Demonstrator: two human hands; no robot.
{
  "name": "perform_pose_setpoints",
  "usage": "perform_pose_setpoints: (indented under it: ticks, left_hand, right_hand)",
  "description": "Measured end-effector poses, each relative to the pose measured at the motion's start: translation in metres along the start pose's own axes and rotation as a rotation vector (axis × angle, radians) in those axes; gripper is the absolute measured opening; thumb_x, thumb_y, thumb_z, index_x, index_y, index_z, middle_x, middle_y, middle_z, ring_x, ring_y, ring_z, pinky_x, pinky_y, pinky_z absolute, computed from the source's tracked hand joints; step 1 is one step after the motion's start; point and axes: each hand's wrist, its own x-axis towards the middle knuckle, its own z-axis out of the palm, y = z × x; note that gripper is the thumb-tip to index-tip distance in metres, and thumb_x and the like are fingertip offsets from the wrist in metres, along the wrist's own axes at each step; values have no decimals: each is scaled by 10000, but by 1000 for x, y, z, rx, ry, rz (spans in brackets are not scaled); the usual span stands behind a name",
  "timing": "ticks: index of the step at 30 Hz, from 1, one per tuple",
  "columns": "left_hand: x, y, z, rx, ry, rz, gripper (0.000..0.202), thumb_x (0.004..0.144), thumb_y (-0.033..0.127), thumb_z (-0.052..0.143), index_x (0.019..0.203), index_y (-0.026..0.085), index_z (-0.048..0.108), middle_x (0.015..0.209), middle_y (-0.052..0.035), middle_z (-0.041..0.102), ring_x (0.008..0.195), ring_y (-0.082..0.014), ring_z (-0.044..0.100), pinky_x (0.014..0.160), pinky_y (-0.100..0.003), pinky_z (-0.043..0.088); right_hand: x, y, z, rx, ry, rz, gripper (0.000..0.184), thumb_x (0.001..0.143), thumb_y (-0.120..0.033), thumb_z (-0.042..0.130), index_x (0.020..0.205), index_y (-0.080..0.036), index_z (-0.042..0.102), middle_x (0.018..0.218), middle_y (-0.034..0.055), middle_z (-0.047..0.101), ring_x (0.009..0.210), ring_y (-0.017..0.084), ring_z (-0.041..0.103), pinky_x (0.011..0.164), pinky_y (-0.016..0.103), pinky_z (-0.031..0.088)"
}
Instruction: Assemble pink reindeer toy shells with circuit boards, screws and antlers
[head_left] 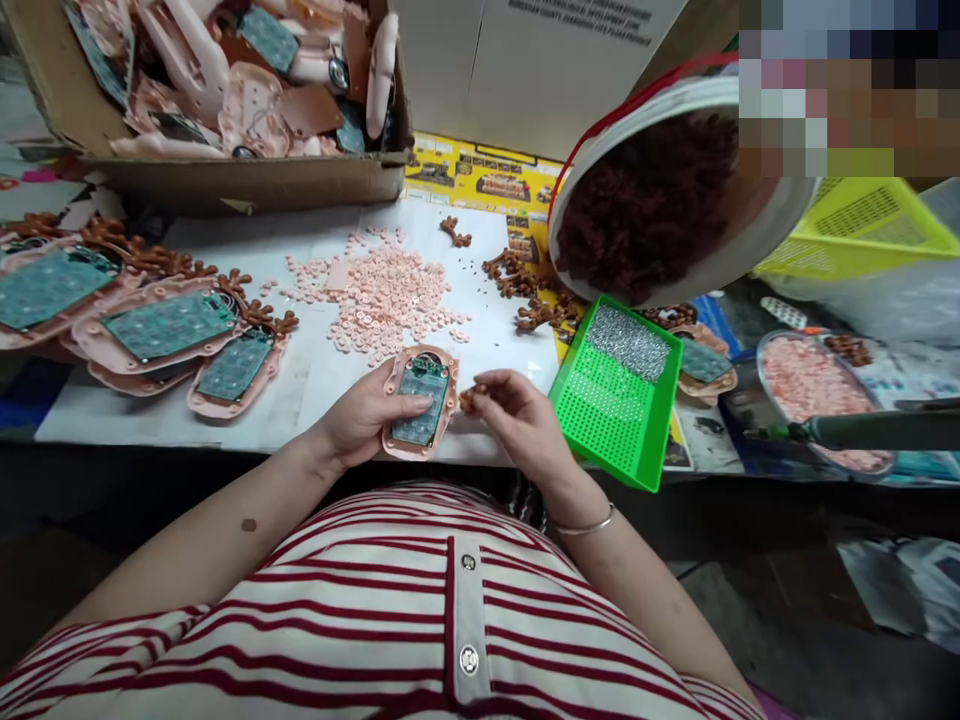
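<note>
My left hand [365, 415] grips a pink plastic shell with a green circuit board [420, 402] set in it, thumb lying across the board. Just to its right, my right hand [517, 420] pinches a small brown piece [468, 399] between thumb and fingers. Both hands hover at the near edge of the white-covered table [315, 370]. A heap of small pink discs [386, 295] lies just beyond the shell. Brown antler-shaped pieces [525, 290] are scattered to the right of the heap.
Several finished pink shells with green boards [169, 330] lie at the left. A cardboard box of pink parts [232, 80] stands at the back left. A tilted white bucket of brown pieces [660, 200], a green tray of screws [622, 385], a pink-filled bowl [817, 390] and a yellow basket [862, 225] sit right.
</note>
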Motion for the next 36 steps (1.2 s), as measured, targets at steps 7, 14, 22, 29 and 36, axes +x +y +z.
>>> perform_pose_setpoints:
  ticks: [7,14,22,29,36]
  left_hand:
    - [-3,-1,-4,60,51,-55,547,701,201,851,1188,155,607,912,-85,751,757,-200,714,636,-289,588]
    - [-8,-7,4,154,92,-145,570,652,215,867,1155,108,621,887,-95,746,746,-190,690,657,-278,552]
    - [-8,-13,2,184,67,-120,535,670,200,852,1146,127,620,920,-87,749,759,-187,689,692,-284,531]
    - [-6,-16,-4,189,38,-126,523,676,209,846,1135,134,606,893,-73,745,745,-189,684,698,-302,537]
    - [-5,-12,-6,159,34,-159,546,667,204,853,1148,120,607,911,-87,744,767,-199,689,692,-306,547]
  right_hand:
    - [9,-10,-16,47,288,-64,320,681,-420,894,893,-248,728,756,-35,735,688,97,668,705,268,574]
    - [8,-16,-4,224,218,43,339,624,-410,929,870,-245,766,776,-27,734,649,95,643,639,271,568]
    - [6,1,6,69,183,0,376,636,-467,909,889,-235,755,749,-24,727,635,105,613,648,289,557]
    - [2,3,-2,-199,153,-167,268,764,-436,835,937,-252,745,874,8,757,784,145,690,776,331,588]
    - [8,-2,-9,-144,30,-101,342,722,-500,864,895,-242,721,844,3,756,776,150,703,758,333,605]
